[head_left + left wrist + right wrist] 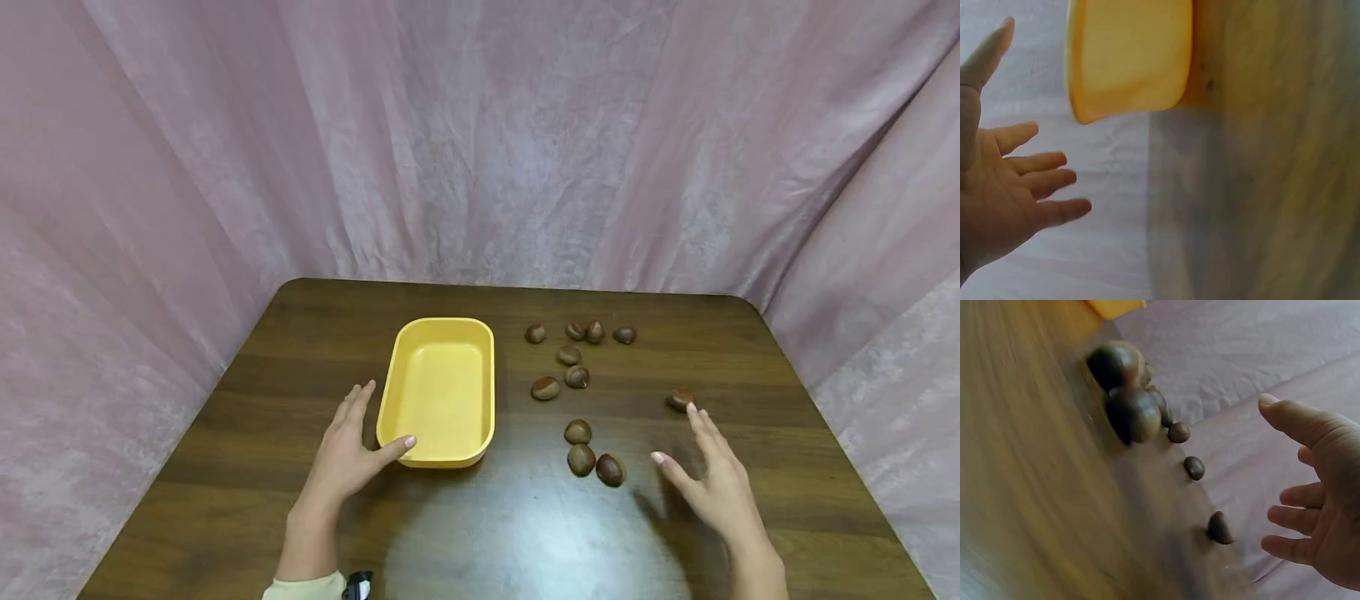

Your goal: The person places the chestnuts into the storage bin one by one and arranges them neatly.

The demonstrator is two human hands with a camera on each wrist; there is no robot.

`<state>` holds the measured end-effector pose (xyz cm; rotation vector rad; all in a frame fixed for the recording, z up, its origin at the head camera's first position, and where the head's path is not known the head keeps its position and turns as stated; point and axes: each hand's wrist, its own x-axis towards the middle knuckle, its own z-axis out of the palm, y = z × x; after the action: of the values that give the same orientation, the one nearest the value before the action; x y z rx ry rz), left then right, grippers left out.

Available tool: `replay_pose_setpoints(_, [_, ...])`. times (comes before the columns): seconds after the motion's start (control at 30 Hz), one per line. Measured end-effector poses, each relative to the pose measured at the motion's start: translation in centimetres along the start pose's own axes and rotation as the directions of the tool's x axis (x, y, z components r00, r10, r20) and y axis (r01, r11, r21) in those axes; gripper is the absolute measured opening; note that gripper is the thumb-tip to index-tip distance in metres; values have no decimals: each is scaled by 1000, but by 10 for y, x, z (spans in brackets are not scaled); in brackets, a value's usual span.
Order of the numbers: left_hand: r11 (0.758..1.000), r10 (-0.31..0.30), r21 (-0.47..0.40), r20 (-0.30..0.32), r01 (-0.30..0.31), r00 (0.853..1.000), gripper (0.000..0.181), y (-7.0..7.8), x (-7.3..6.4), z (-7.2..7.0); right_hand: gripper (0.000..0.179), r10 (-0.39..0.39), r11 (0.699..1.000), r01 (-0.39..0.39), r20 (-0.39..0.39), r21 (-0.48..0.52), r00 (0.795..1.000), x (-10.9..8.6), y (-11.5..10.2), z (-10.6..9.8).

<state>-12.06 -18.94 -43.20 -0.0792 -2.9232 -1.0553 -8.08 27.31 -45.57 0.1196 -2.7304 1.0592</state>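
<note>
A yellow rectangular tray (442, 392) with nothing inside stands left of centre on the table. My left hand (347, 454) is at its near left corner, fingers spread and thumb over the near rim; whether it touches cannot be told. The left wrist view shows that hand (1010, 181) with its palm bare, apart from the tray (1129, 56). To the right, my right hand (716, 483) hovers with fingers extended, holding nothing. Its fingertips are close to a lone brown chestnut (681, 400). In the right wrist view the right hand (1329, 506) appears apart from the chestnuts (1141, 415).
Several chestnuts (577, 377) lie scattered between the tray and my right hand, with a nearer cluster (581, 459) towards the front. The dark wooden table (247, 467) has rounded far corners. Pink curtains (487, 150) hang behind and at both sides.
</note>
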Motion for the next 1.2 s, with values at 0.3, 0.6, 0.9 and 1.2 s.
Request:
replay_pose_setpoints(0.3, [971, -63, -225, 103, 85, 993, 119, -14, 2, 10, 88, 78, 982, -92, 86, 163, 993, -5, 0, 25])
replay_pose_setpoints(0.6, [903, -94, -405, 143, 145, 985, 116, -22, 3, 19, 80, 39, 889, -84, 109, 450, 993, -2, 2, 43])
replay_pose_setpoints(0.9, [839, -101, -520, 147, 164, 984, 108, -20, 6, 23, 78, 122, 881, -199, 200, 430, 972, 2, 4, 53])
replay_pose_setpoints(1.2, [829, -126, -525, 162, 194, 979, 110, -19, 9, 26, 69, 140, 944, -194, 207, 267, 968, 7, 1, 61])
